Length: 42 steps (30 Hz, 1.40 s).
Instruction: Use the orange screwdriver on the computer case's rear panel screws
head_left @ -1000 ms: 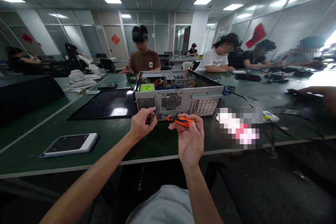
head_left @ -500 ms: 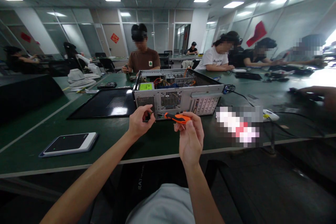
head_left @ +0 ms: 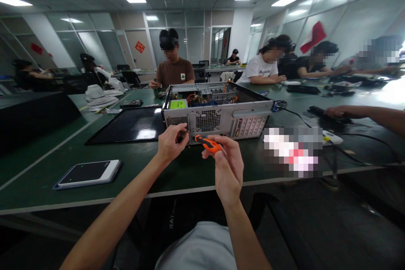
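An orange and black screwdriver (head_left: 209,144) is gripped by its handle in my right hand (head_left: 229,164), its front end pointing left towards my other hand. My left hand (head_left: 172,141) is closed in a pinch near the screwdriver's tip; whatever lies between its fingertips is too small to make out. Just behind both hands, an opened computer case (head_left: 221,122) lies on its side, its rear panel with vent grilles and slot covers facing me. Coloured wires and a yellow-green label (head_left: 177,104) show inside it.
A black side panel (head_left: 126,124) lies left of the case. Nearer me on the green table (head_left: 133,177) is a white device with a dark screen (head_left: 90,173). At right are a blurred-out patch, a white mouse-shaped object (head_left: 332,137), cables and another person's hand (head_left: 337,112).
The screwdriver's tip has tilted upward and nearer my left fingertips. My left hand remains pinched. At right, another person's hand has moved left over a dark object.
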Each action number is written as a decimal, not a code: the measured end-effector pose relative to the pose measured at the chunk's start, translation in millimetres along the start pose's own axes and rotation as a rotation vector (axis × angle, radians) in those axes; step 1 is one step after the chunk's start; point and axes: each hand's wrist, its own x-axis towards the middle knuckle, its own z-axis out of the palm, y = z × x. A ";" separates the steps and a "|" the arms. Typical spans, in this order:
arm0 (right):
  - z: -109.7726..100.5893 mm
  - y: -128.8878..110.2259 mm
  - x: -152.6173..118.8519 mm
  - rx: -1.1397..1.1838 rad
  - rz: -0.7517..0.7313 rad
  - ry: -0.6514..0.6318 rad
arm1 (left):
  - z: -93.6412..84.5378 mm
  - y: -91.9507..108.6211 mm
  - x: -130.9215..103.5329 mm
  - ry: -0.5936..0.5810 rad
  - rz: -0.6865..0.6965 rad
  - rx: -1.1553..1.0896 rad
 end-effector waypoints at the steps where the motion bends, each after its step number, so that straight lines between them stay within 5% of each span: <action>1: 1.5 -0.5 -0.7 -0.005 -0.001 -0.006 | 0.3 -2.1 1.6 -0.003 0.013 0.012; 13: 16.4 1.0 1.3 -0.054 -0.021 0.001 | 3.4 -11.6 39.2 -0.031 0.094 0.068; 31: 25.6 7.4 1.6 -0.073 -0.019 -0.047 | 14.4 9.4 44.0 0.051 -0.200 0.029; 38: 23.9 7.6 1.4 -0.098 -0.027 -0.070 | -2.3 -1.7 46.4 -0.057 -0.041 0.060; 42: 24.5 6.7 2.6 -0.098 -0.041 -0.074 | -15.2 -15.9 66.0 0.054 -0.083 0.083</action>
